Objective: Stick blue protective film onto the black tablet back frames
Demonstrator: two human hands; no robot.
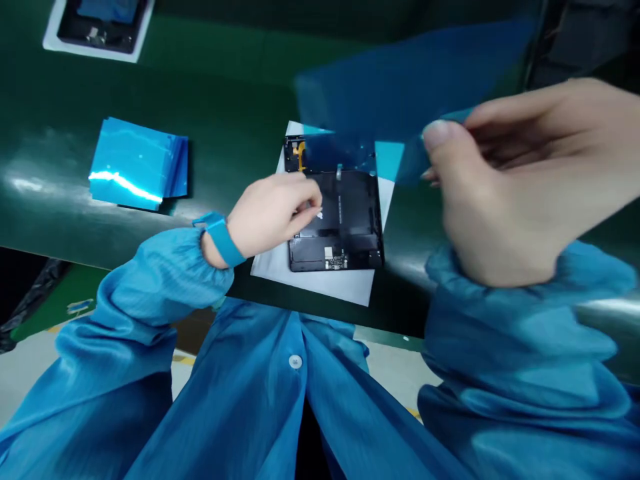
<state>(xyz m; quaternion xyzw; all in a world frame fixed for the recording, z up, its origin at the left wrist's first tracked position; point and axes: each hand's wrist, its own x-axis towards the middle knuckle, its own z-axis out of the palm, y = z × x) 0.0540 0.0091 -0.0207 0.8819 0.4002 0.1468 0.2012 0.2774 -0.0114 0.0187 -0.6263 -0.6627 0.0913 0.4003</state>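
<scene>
My right hand (510, 180) pinches a translucent blue plastic film (395, 87) at its lower right edge. The film is raised and blurred, and it covers part of the far end of the opened tablet (357, 207). That tablet lies with its black inside facing up, showing a battery, an orange flex cable and a small circuit board. My left hand (275, 208), with a blue wrist strap (225, 241), is over the tablet's left side, thumb and fingers pressed together. Whether anything is in that pinch cannot be made out. Under the tablet is a white sheet (340, 283), set at an angle.
A stack of shiny blue film sheets (133, 163) lies on the green bench mat (225, 87) at the left. Another opened device (100, 33) sits on a white sheet at the far left. Dark objects (585, 40) stand at the far right. The bench's front edge is near my body.
</scene>
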